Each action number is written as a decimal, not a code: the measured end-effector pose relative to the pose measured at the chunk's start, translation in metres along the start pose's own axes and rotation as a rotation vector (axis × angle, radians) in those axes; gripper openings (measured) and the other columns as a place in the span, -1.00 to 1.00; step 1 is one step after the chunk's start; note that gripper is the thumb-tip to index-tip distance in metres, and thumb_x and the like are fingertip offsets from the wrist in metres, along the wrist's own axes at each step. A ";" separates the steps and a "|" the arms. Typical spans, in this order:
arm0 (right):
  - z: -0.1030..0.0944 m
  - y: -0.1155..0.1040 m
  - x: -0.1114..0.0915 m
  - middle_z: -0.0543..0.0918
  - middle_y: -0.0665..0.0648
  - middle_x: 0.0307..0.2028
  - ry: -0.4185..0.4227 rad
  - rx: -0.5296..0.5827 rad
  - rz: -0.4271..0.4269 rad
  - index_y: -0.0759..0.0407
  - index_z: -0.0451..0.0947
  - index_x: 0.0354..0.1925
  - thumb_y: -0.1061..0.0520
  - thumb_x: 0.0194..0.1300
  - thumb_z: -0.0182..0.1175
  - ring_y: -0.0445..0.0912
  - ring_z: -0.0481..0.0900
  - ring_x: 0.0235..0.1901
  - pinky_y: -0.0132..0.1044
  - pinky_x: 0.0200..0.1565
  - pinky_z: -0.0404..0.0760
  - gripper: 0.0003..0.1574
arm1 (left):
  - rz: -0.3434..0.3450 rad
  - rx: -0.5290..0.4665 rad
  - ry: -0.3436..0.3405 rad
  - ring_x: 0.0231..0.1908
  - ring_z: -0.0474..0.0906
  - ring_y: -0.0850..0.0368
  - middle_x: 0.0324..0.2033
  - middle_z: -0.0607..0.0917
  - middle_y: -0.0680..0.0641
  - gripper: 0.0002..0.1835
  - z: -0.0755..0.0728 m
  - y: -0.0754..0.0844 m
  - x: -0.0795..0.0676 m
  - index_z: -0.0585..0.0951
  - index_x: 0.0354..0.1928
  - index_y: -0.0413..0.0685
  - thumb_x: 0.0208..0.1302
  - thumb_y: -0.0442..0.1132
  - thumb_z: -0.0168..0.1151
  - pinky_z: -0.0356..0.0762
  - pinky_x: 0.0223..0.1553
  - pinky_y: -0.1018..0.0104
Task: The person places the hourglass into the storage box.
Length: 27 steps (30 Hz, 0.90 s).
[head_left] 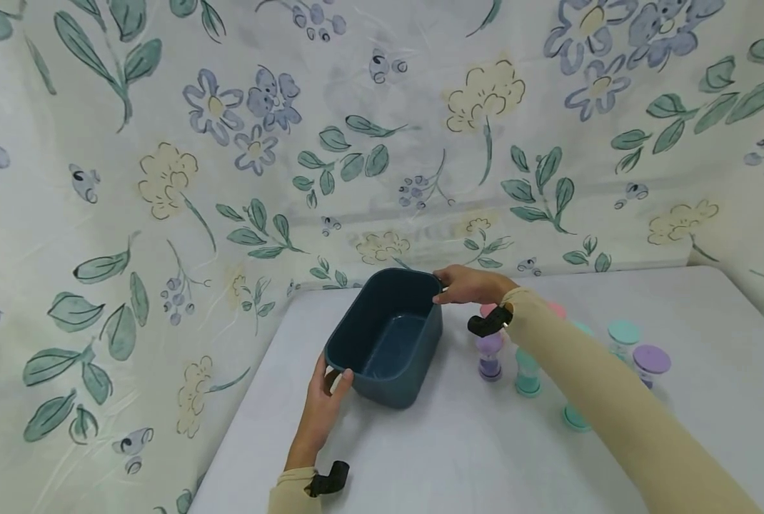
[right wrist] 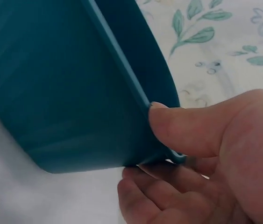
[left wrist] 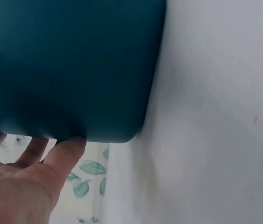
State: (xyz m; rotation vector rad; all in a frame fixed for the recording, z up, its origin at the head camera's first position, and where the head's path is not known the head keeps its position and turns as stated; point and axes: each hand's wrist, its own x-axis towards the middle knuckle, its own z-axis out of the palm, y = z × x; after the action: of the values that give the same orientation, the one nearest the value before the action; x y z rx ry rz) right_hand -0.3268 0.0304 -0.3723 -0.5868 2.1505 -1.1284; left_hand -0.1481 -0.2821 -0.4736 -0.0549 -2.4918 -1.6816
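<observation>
A dark teal plastic bin [head_left: 382,389], with rounded corners and nothing visible inside, stands askew on the left part of the white table. My left hand [head_left: 325,407] holds its near left corner; in the left wrist view the thumb [left wrist: 68,156] presses the outer wall while the other fingers reach round the side. At the far right corner, my right hand [head_left: 472,284] grips the rim. The right wrist view shows that thumb [right wrist: 182,126] over the rim and the fingers curled beneath it, against the outside of the bin [right wrist: 75,93].
Right of the bin stand several small sand timers, among them a purple one [head_left: 490,357], a teal one [head_left: 528,373] and another purple one [head_left: 652,360]. My right forearm [head_left: 600,385] passes over them and hides some. Floral sheeting [head_left: 420,164] hangs behind the white table [head_left: 459,457].
</observation>
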 end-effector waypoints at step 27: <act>-0.019 0.018 -0.022 -0.10 0.40 0.65 -0.070 -0.034 -0.035 0.40 -0.24 0.62 0.22 0.54 0.10 0.25 -0.05 0.64 0.10 0.55 0.29 -0.02 | 0.073 0.163 -0.050 0.33 0.53 -0.24 0.54 0.30 -0.25 -0.25 0.031 0.030 -0.032 0.06 0.63 0.02 0.56 -0.04 0.11 0.51 0.37 -0.17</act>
State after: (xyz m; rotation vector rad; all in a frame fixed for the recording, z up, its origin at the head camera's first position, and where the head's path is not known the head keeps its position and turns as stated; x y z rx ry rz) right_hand -0.3267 0.0642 -0.3721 -0.6718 2.1110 -1.0762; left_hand -0.1156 -0.2408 -0.4620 -0.1710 -2.6195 -1.4618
